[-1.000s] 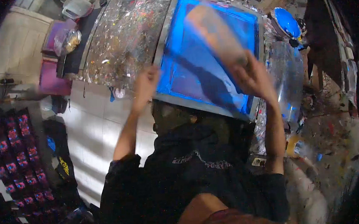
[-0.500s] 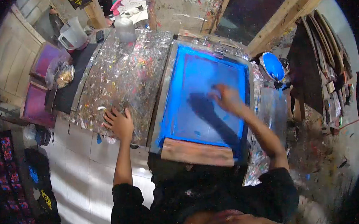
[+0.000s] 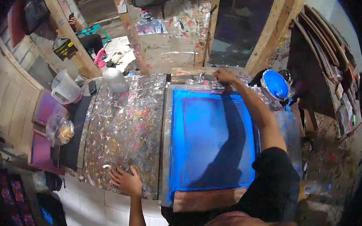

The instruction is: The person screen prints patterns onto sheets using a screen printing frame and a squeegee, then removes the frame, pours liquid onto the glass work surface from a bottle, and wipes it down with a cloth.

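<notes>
My left hand (image 3: 126, 181) lies flat on the near edge of the paint-spattered table (image 3: 124, 133), its fingers spread. A screen printing frame (image 3: 170, 155) lies to the right, its mesh (image 3: 203, 140) coated with blue ink that is brightest along the borders. My right arm reaches over it, casting a dark shadow on the mesh. Beyond the frame's far edge, my right hand (image 3: 226, 75) is closed beside the metal hinge clamp (image 3: 217, 86) and a wooden bar (image 3: 186, 71). Whatever its fingers hold is hidden. A wooden strip (image 3: 207, 199) runs along the near edge.
A tub of blue ink (image 3: 275, 85) stands right of the frame. On the left are a spray bottle (image 3: 115, 80), a clear jug (image 3: 65, 87), a phone (image 3: 92, 87) and a plastic bag (image 3: 62, 132). Boards (image 3: 321, 34) lean at far right. Another person (image 3: 91, 42) sits beyond the posts.
My right hand has moved from above the blue mesh to the frame's far edge. The camera view has tilted up. My left hand stays flat on the table.
</notes>
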The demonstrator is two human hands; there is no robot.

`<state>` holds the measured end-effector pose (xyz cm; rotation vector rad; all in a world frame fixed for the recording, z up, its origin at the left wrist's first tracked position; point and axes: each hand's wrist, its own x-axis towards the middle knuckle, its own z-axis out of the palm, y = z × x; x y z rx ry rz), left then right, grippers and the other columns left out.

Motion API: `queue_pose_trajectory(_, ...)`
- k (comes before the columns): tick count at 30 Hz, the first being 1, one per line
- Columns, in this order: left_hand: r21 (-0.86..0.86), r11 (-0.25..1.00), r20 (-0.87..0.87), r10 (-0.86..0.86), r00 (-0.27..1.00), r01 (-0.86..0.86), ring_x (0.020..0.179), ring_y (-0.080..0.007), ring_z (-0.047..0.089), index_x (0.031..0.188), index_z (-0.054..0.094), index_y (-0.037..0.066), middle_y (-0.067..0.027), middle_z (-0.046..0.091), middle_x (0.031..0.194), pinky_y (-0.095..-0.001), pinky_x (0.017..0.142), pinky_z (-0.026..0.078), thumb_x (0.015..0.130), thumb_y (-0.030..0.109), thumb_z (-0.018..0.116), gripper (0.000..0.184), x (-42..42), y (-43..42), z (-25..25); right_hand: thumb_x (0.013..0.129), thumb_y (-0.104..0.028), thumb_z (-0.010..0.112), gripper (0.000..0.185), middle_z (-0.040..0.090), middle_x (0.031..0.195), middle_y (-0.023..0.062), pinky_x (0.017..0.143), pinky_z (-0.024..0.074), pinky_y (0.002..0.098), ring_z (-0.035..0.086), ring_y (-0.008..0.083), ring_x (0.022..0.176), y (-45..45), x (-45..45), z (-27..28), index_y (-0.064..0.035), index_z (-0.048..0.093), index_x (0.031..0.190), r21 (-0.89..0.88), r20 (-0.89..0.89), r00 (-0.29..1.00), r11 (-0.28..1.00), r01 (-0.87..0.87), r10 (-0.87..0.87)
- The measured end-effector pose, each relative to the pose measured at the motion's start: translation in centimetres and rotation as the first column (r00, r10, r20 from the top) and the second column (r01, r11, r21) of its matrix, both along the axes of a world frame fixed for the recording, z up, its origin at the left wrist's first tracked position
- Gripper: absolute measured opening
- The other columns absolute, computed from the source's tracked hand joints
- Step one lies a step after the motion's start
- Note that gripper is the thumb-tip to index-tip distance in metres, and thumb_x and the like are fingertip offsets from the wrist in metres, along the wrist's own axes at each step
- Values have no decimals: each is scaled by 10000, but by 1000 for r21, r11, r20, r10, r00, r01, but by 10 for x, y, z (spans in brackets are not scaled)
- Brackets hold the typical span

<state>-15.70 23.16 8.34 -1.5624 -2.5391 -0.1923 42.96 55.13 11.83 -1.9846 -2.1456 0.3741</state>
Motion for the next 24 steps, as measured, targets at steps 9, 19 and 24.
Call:
queue_pose_trajectory(9, -25, 999, -85, 31, 996, -34, 1426, -391, 297, 1404, 419, 24, -244, 381, 1484, -594, 1134, 242, 966, 468, 505, 630, 11, 2, 19, 840, -383, 664, 371, 739, 882, 150, 621, 557, 460, 717, 269, 748, 8, -14, 28, -28, 750, 907, 91, 279, 956, 988, -125, 96)
queue_pose_trajectory(19, -18, 999, -86, 25, 996, -27, 1400, -409, 332, 1402, 421, 25, -233, 378, 1493, -587, 1125, 263, 963, 516, 480, 662, 3, -1, -5, 901, -371, 584, 366, 699, 1030, 238, 944, 437, 562, 663, 404, 1008, -41, -44, -31, -53, 734, 1004, 251, -326, 747, 708, 660, -579)
queue_pose_trajectory(24, -9, 1000, -69, 1, 998, -1, 1419, -398, 300, 1406, 418, -15, -239, 343, 1517, -584, 1117, 261, 965, 515, 489, 693, 5, 0, 1, 968, -543, 408, 573, 697, 1045, 236, 1080, 247, 634, 613, 416, 1114, -59, -65, -14, -79, 738, 1030, 354, -467, 741, 666, 657, -483)
